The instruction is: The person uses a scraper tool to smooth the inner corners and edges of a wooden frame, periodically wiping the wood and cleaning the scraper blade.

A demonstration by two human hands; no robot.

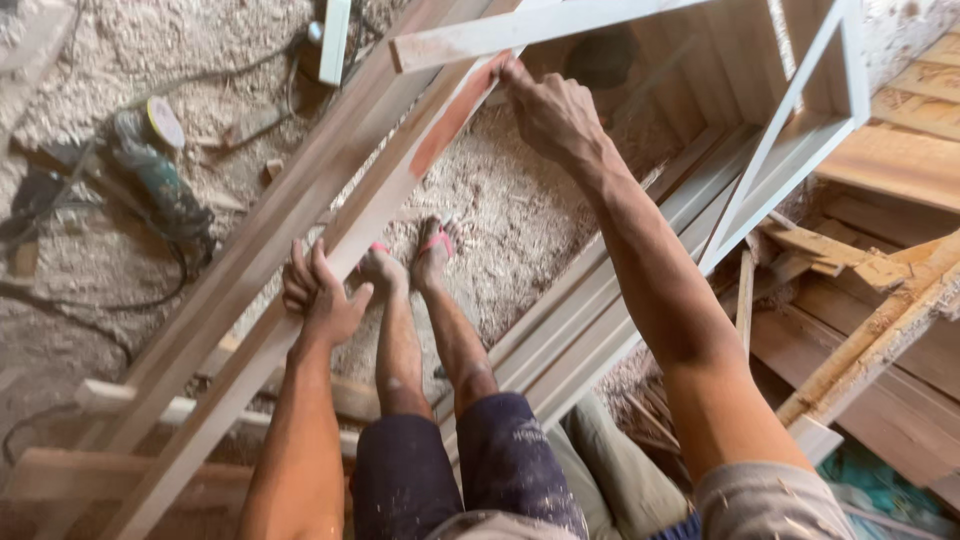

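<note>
— What lies at the far left?
— A green power tool [160, 185] with a round yellow-rimmed disc on the sawdust-covered floor [520, 215], cables around it.
— And the left hand [318, 295]?
— Its grip is wrapped around the long pale plank [330, 250], fingers curled over the edge, near the sandalled feet.
— The right hand [550, 110]?
— Up at the plank's far end, fingertips pressed on its orange-stained stretch, just under a white-painted frame [800, 120].
— Further right?
— Stacked boards [900, 160].
</note>
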